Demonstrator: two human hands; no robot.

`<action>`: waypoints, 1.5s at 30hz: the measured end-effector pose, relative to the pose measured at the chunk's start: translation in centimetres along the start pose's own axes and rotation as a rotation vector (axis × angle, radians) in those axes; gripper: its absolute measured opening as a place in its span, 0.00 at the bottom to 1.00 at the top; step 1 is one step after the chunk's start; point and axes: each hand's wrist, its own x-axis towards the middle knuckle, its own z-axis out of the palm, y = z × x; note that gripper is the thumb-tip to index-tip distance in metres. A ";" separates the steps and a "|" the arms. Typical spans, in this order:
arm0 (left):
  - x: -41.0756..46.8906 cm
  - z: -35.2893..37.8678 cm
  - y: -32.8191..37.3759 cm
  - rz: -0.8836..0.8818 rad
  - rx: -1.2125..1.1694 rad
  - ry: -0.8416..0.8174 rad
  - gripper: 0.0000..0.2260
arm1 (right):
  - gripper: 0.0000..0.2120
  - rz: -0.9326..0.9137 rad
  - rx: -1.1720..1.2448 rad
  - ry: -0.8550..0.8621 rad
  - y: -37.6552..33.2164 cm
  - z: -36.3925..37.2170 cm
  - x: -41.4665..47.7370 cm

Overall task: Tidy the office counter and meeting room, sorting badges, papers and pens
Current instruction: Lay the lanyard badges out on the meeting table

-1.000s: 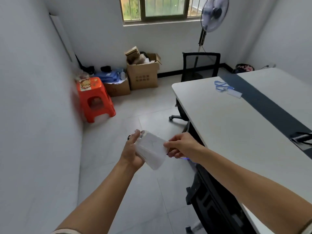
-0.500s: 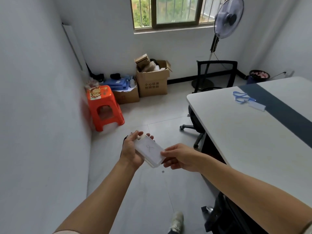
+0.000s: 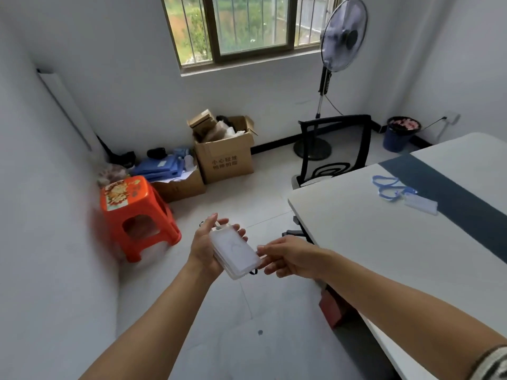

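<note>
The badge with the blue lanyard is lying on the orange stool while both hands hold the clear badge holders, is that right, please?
Not quite. The head view shows the badge with the blue lanyard lying on the white table, not the orange stool. The rest stands: the left hand and right hand hold the clear badge holders.

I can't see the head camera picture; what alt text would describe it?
Two bare hands hold a stack of clear plastic badge holders above a tiled floor, left hand underneath, right hand at its edge. Another badge with a blue lanyard lies on the white table.
</note>
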 end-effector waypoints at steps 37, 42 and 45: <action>42.7 34.9 -4.7 -0.660 0.537 -0.338 0.14 | 0.21 0.641 -0.057 1.382 2.6 -54.7 5.6; 46.0 36.1 -6.9 -0.707 0.552 -0.236 0.16 | 0.36 0.776 -0.032 1.382 4.1 -59.4 6.9; 47.8 36.4 -7.9 -0.743 0.568 -0.223 0.15 | 0.42 0.929 -0.137 1.353 4.4 -60.2 8.0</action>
